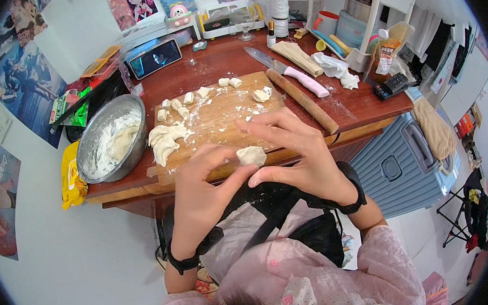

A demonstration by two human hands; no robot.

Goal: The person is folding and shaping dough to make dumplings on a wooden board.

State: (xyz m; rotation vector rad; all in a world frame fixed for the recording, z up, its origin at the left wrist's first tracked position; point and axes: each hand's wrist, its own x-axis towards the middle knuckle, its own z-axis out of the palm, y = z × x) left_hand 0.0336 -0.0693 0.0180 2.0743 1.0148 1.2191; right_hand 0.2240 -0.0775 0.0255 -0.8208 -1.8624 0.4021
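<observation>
A small, thin piece of pale dough (251,156) is pinched between the thumb and fingers of my left hand (200,195), just in front of a floured wooden board (224,126). My right hand (308,160) is beside it with thumb and fingers spread, apart from the dough. On the board, a heap of flattened dough sheets (164,142) lies at the left. Several short dough lumps (176,104) are along its back left, and two more (230,82) lie at the back. One pressed dough round (260,95) is near the right edge.
Right of the board lie a wooden rolling pin (302,101) and a pink-handled knife (306,81). At the left, a metal bowl (138,153) holds flour and dough, beside a yellow packet (71,180). A phone (155,59) leans at the back; a white rack (373,15) stands back right.
</observation>
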